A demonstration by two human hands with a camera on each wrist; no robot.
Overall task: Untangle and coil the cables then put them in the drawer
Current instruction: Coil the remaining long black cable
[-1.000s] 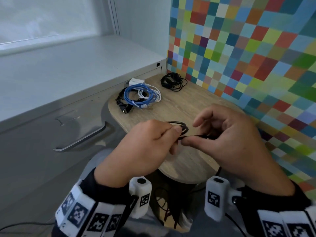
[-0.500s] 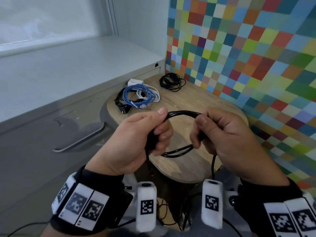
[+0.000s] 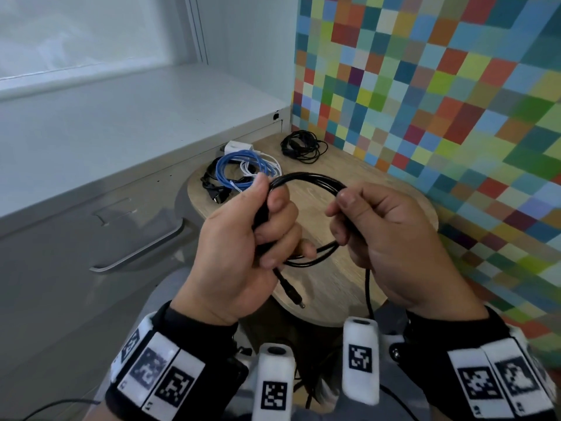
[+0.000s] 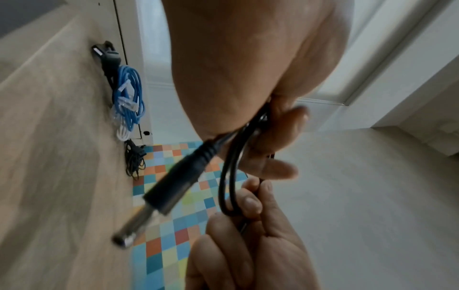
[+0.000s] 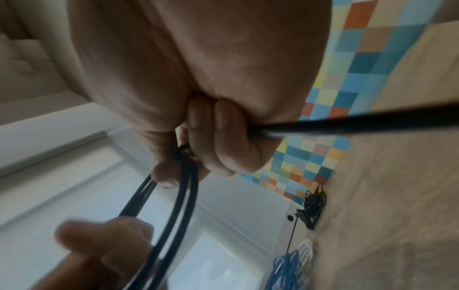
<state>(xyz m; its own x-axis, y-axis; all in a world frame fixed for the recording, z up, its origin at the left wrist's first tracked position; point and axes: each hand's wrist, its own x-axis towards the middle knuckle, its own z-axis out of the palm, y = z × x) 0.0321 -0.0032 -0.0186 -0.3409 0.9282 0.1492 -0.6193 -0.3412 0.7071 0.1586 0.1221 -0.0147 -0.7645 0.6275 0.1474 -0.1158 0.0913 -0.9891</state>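
A black cable (image 3: 306, 178) is looped into a coil between both hands above the small wooden table (image 3: 349, 287). My left hand (image 3: 261, 226) grips the left side of the coil, thumb on top, and the cable's barrel plug (image 3: 291, 294) (image 4: 168, 194) hangs below that fist. My right hand (image 3: 358, 220) grips the right side of the loops (image 5: 183, 188), and a loose strand (image 3: 368, 287) drops from it past the table edge. At the back of the table lie a blue cable coil (image 3: 243, 170), a white cable with adapter (image 3: 239, 146), and a thin black cable bundle (image 3: 302, 146).
A grey cabinet with a closed drawer and metal handle (image 3: 142, 253) stands left of the table. A multicoloured tiled wall (image 3: 425, 101) runs along the right. A black power plug (image 3: 212, 192) lies beside the blue coil.
The coil has grown from a small loop pinched at the fingertips to a wide loop held in both fists. Both hands rose and spread apart, and the plug now hangs below the left hand.
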